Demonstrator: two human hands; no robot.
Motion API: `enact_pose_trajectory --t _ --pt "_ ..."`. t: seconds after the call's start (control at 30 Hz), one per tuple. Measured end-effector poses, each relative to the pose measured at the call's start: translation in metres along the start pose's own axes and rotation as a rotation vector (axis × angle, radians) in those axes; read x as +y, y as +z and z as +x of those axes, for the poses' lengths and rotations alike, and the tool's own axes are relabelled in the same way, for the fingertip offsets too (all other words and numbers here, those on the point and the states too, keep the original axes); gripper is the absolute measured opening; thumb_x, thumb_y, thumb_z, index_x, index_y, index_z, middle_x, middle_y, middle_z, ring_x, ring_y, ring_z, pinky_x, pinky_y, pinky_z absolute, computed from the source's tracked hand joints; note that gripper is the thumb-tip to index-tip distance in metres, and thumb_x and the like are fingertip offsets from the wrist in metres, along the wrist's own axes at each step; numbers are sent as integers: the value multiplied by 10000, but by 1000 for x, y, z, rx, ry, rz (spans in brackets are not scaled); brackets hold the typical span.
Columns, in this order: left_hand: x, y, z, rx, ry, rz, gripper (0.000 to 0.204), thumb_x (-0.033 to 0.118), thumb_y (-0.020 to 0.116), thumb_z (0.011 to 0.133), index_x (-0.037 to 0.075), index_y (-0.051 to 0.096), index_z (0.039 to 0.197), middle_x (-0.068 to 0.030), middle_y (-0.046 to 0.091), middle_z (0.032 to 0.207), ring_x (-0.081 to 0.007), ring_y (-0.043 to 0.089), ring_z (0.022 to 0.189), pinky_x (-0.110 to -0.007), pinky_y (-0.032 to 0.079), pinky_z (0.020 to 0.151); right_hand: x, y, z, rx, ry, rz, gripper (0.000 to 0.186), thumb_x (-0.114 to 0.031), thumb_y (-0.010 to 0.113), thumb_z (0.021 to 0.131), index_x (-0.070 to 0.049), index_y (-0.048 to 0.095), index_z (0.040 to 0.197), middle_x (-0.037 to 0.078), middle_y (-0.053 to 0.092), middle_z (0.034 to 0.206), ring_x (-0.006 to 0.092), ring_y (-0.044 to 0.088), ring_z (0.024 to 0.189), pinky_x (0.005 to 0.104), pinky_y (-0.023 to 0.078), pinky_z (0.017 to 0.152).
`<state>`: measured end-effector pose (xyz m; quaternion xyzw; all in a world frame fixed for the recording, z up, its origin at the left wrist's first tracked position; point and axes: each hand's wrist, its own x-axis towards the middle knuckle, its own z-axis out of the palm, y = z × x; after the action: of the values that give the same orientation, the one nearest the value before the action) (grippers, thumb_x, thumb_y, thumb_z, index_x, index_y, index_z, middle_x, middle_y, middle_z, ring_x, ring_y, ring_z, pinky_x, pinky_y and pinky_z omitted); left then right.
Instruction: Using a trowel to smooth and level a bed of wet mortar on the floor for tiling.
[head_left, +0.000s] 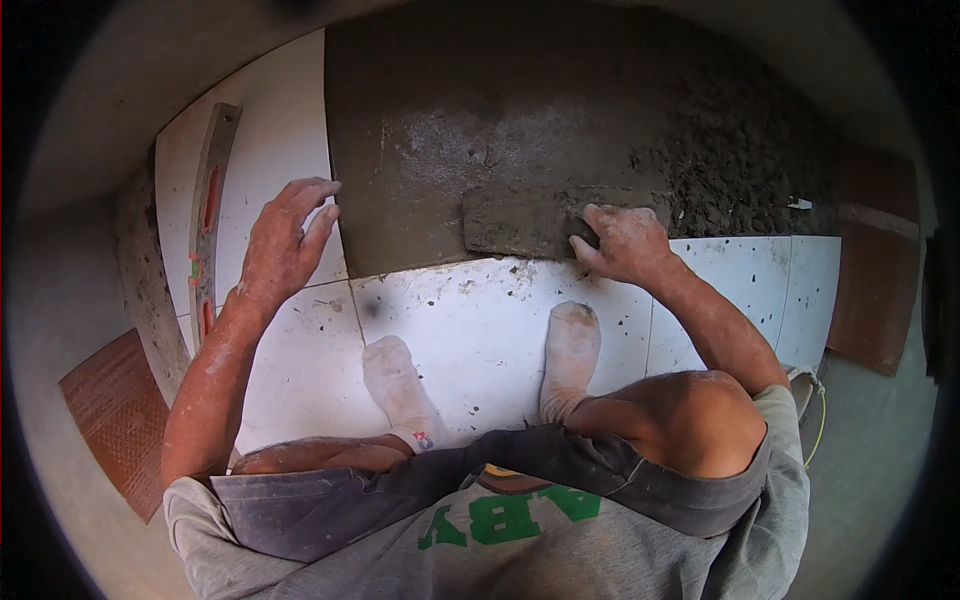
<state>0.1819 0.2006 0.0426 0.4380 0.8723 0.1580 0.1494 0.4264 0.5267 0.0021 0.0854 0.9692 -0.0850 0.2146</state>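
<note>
My right hand is closed round the grip of a mortar-caked plastering trowel, whose long flat blade lies on wet grey mortar. The blade's front edge runs along the border of the white floor tiles. Most of the grip is hidden under my fingers. My left hand hovers or rests lightly by the mortar's left border, over a white tile. Its fingers are apart and hold nothing; whether the fingertips touch the surface I cannot tell.
A spirit level with red parts lies on the left tiles. Rougher, lumpy mortar spreads at the far right. Brown tiles or boards stand at the left and right. My socked feet are on mortar-flecked tiles. A bucket rim shows beside my right knee.
</note>
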Motion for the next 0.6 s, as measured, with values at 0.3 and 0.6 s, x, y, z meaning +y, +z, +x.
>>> enact_pose_trajectory --t 0.3,0.6 --pt "30 -1 0 -24 -86 -62 270 175 536 931 31 615 1146 -179 608 1165 -342 598 1053 -418 464 933 -7 -13 32 -108 -140 -50 307 -284 559 848 -20 623 990 173 686 848 325 675 806 437 535 750" --pt "42 -1 1 -32 -114 -57 267 170 545 927 22 612 1139 -185 609 1150 -349 595 1048 -416 459 928 75 13 1 -87 -78 -42 401 -307 551 849 -21 608 1124 192 682 901 333 663 878 448 508 828"
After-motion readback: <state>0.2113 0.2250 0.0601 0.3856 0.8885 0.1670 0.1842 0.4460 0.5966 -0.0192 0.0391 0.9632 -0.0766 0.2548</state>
